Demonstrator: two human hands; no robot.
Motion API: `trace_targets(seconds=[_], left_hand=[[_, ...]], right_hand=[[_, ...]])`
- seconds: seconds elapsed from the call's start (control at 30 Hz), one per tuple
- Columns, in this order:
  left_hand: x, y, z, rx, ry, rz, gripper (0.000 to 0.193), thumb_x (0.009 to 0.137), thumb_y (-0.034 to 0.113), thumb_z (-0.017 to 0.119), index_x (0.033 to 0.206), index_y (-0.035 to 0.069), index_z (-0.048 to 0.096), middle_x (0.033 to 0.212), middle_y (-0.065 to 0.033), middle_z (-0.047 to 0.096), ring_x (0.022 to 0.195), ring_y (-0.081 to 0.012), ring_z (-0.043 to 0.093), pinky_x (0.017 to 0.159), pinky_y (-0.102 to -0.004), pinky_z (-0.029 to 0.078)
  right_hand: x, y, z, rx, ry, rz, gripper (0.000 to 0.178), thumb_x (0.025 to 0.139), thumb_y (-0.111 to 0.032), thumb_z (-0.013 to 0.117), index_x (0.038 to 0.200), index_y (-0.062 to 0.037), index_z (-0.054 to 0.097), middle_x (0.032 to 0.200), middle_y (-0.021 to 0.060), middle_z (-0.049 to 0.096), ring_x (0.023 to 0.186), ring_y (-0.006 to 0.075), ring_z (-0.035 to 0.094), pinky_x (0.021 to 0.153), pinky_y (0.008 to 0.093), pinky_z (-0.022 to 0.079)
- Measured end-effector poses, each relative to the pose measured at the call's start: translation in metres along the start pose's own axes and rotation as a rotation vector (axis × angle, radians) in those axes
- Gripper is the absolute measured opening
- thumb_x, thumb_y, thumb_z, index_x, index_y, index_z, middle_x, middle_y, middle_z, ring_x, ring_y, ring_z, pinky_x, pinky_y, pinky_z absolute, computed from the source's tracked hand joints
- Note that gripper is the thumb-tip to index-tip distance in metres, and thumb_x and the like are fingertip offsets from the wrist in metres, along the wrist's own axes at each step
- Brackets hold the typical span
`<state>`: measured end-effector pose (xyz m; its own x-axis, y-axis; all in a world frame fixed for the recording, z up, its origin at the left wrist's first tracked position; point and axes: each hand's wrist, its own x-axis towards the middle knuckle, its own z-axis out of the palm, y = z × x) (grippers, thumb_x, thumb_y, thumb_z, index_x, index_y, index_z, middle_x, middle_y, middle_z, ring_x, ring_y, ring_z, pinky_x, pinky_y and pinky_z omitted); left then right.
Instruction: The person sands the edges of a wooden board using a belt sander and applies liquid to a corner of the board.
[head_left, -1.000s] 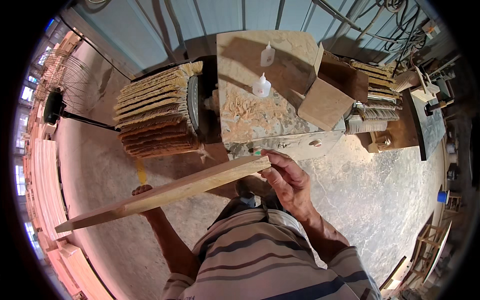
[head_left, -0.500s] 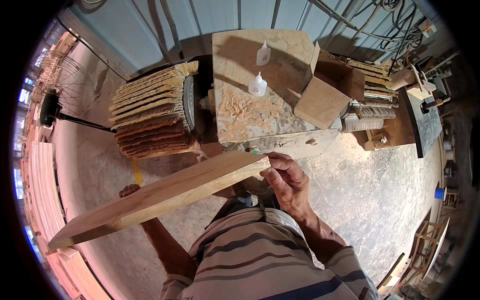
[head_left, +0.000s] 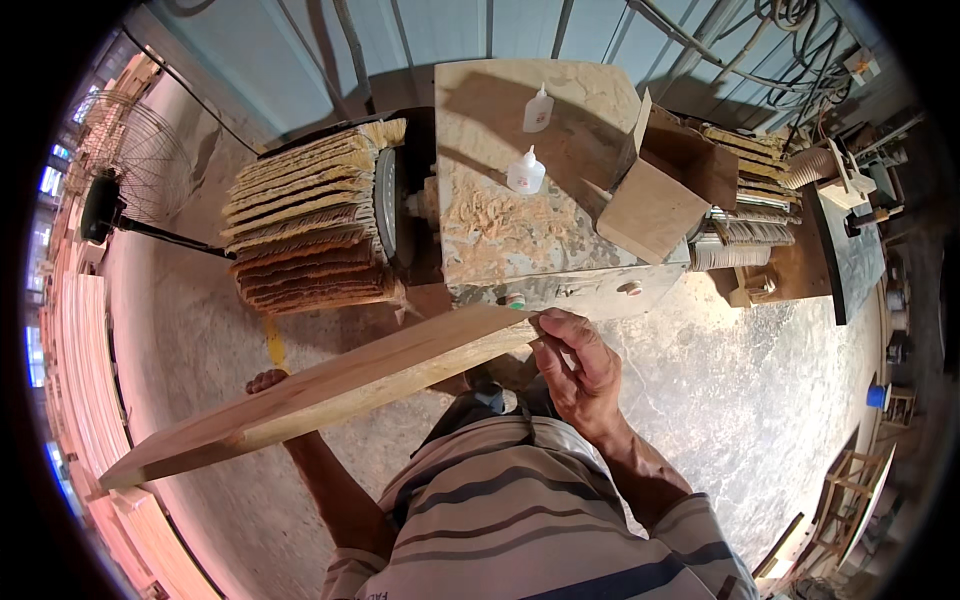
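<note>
While hands [head_left: 585,376] hold board [head_left: 330,385], btl print [head_left: 526,180] illegible

Right fingers [head_left: 575,328] hold one end of a wooden board [head_left: 340,382], left fingers [head_left: 266,381] apparently supporting it underneath

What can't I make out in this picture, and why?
In the head view:
Left hand: palm and thumb, hidden behind the wooden board.
The board's underside: turned away from the camera.
Marks on the nearer white bottle: too small to read.
Top of the pale blue wall: cut off by the upper edge.
</note>
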<state>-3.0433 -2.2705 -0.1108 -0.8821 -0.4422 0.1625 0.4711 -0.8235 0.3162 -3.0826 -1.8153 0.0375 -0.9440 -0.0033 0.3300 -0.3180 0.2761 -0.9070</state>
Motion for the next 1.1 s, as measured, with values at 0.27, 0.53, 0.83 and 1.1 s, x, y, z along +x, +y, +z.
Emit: trace_targets(seconds=[0.27, 0.53, 0.83, 1.1], left_hand=[[-0.014, -0.001, -0.001, -0.001, 0.220, 0.094, 0.026, 0.085, 0.033, 0.049, 0.077, 0.007, 0.049, 0.072, -0.0044, 0.052, 0.064, -0.0203, 0.048, 0.066, -0.0341, 0.040], [-0.042, 0.020, -0.019, 0.131, 0.385, 0.122, 0.049, 0.073, 0.060, 0.047, 0.071, 0.011, 0.047, 0.065, -0.0005, 0.046, 0.062, -0.0184, 0.047, 0.065, -0.0325, 0.041], [-0.062, 0.012, 0.007, -0.268, 0.244, 0.024, 0.056, 0.066, 0.069, 0.052, 0.066, 0.013, 0.048, 0.064, 0.0024, 0.047, 0.062, -0.0157, 0.048, 0.064, -0.0297, 0.041], [-0.035, -0.023, 0.071, 0.288, 1.023, 0.343, 0.050, 0.074, 0.067, 0.043, 0.077, 0.017, 0.046, 0.072, 0.0036, 0.046, 0.066, -0.0153, 0.048, 0.058, -0.0320, 0.043]], right_hand=[[0.004, 0.010, 0.002, 0.258, 0.041, 0.172, 0.015, 0.087, -0.004, 0.058, 0.102, 0.0000, 0.058, 0.099, 0.0131, 0.062, 0.085, 0.0188, 0.063, 0.073, 0.0265, 0.049], [0.078, 0.104, 0.019, -0.438, -0.118, 0.050, 0.019, 0.081, -0.017, 0.062, 0.097, -0.0073, 0.062, 0.083, 0.0149, 0.061, 0.072, 0.0317, 0.062, 0.064, 0.0380, 0.050], [0.126, 0.118, 0.066, -0.728, -0.297, 0.019, 0.016, 0.080, -0.022, 0.061, 0.088, -0.0079, 0.062, 0.088, 0.0163, 0.060, 0.079, 0.0350, 0.062, 0.069, 0.0438, 0.051], [0.118, 0.130, 0.067, -0.790, -0.221, -0.085, 0.017, 0.083, -0.022, 0.059, 0.080, -0.0053, 0.060, 0.085, 0.0161, 0.060, 0.075, 0.0335, 0.062, 0.065, 0.0415, 0.050]])
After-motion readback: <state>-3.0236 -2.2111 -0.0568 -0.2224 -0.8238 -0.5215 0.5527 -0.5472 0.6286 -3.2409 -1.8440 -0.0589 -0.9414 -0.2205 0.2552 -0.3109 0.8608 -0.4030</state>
